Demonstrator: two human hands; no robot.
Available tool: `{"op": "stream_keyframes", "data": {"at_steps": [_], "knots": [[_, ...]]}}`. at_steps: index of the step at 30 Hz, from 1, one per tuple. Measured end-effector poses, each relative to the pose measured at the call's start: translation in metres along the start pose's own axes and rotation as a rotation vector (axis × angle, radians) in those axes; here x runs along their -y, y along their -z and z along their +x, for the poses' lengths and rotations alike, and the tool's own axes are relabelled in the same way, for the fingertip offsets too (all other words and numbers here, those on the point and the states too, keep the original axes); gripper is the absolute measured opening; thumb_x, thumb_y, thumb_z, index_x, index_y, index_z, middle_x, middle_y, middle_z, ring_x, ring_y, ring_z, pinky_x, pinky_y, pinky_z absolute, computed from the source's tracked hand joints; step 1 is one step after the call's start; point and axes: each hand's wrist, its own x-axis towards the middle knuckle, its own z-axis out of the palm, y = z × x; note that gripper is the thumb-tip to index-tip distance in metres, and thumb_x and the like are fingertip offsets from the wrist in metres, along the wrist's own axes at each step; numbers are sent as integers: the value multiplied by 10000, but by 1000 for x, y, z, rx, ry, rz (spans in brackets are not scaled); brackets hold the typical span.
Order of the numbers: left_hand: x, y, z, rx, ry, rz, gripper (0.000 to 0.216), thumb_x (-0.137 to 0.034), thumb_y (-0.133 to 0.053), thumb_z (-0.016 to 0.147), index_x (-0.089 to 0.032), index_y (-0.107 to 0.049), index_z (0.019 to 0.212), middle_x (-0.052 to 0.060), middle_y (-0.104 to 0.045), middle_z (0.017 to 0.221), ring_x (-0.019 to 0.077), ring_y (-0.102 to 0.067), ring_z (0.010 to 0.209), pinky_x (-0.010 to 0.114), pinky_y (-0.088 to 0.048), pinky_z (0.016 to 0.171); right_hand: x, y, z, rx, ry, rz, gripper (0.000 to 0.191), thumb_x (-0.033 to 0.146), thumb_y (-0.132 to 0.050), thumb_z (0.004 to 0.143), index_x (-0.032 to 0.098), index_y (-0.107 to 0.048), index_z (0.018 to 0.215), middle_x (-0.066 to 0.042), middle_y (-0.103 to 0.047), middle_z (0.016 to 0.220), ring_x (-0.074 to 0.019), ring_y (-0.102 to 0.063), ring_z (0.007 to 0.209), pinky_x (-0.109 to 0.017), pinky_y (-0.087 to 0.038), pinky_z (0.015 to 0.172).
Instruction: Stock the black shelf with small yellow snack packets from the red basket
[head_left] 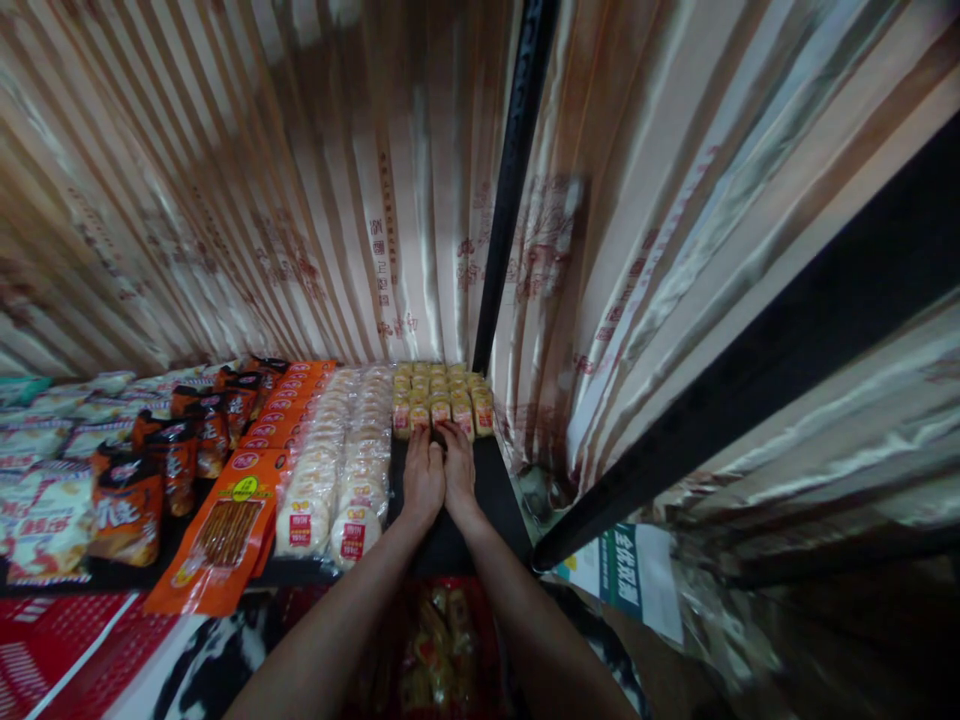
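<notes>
Small yellow packaged snacks (441, 412) with red-and-white labels stand in tight rows at the back right corner of the black shelf (491, 500). My left hand (424, 475) reaches to the front row, fingers stretched forward against the packets. Beside it, thumb close to thumb, my right hand (457, 465) touches the same row with its fingers extended. Neither hand is wrapped round a packet. Just left of my hands lie two columns of round white flat cakes (352, 535) in clear wrap with red labels.
Orange bags of brown sticks (229, 530), dark-and-orange pouches (129, 505) and white snack bags (51, 520) fill the shelf's left. A black post (504, 190) and a thick black slanted bar (720, 370) stand by the curtains (337, 200). Below my arms is a red container (439, 650) with yellow packets.
</notes>
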Motion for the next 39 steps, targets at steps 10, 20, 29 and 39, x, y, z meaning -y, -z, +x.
{"op": "stream_keyframes", "data": {"at_steps": [10,20,29,39], "knots": [[-4,2,-3,41,-14,-34,430,-244,-335,856,-125,-541,1215,103,-444,1378,183,-316,1331,357,-187,1140,-2,1,-1,2,29,10,422,118,-362,772,161,-597,1119,-99,-553,1237,-174,-446,1188,-358,-343,1025],[-5,5,-8,44,-45,21,435,-272,-322,867,-114,-562,1194,119,-466,1358,203,-330,1323,380,-221,1126,6,8,-4,26,33,31,442,102,-333,775,154,-598,1125,-93,-567,1229,-164,-465,1178,-347,-344,1029],[-7,16,-25,62,-28,6,476,-302,-277,884,-89,-517,1236,134,-542,1279,193,-483,1204,334,-329,1059,11,7,-9,104,28,128,432,82,-352,749,182,-630,1064,-74,-593,1155,-166,-509,1107,-330,-380,995],[-10,19,-76,18,-52,129,440,-227,-258,878,-98,-530,1200,136,-590,1198,206,-524,1135,370,-381,1013,25,44,-52,229,161,47,488,47,-332,733,193,-607,1108,-64,-579,1158,-162,-514,1093,-325,-405,978]]}}
